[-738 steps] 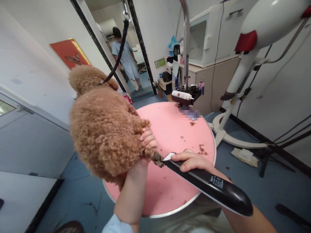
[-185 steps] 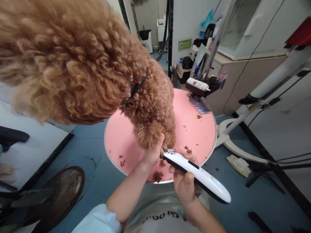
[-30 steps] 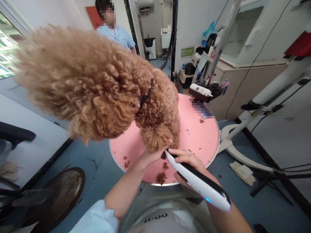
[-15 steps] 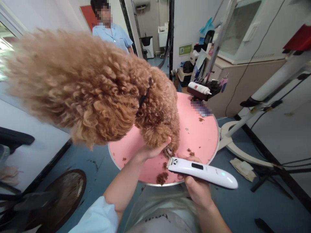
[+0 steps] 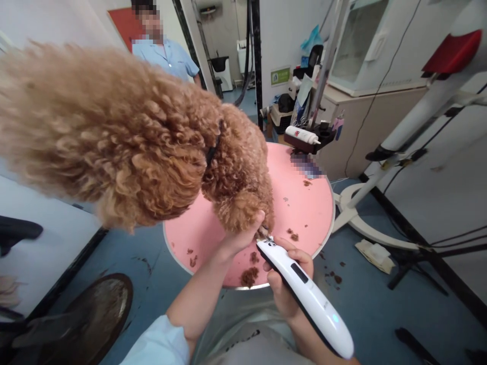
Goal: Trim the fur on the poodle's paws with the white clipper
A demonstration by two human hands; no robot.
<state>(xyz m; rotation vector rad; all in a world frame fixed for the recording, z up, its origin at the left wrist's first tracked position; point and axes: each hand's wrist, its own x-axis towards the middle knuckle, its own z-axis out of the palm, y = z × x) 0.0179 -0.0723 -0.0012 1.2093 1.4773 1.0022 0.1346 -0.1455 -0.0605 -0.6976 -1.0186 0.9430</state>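
Note:
A curly brown dog (image 5: 152, 137) with a dark collar (image 5: 213, 147) is on a round pink table (image 5: 292, 203). My left hand (image 5: 241, 238) is closed around the dog's front leg, its thumb up against the fur; most of its fingers are hidden beneath. In my right hand (image 5: 285, 279) is a white hair clipper (image 5: 304, 294) with a lit blue dot. The clipper's blade end touches or nearly touches the dog's paw (image 5: 263, 232). Tufts of cut brown fur (image 5: 249, 276) lie on the tabletop near the clipper.
At the table's far edge a tray holds a white bottle (image 5: 302, 135). A person in a blue shirt (image 5: 165, 56) stands behind the dog. On the right are a white stand (image 5: 403, 132) and a cabinet (image 5: 380, 106). A round stool-like thing (image 5: 102, 314) stands at lower left.
My right hand has swung the clipper from nearly level to a steep slant, its rear end lower and its blade up at the paw. My left hand keeps hold of the leg. The view has shifted slightly.

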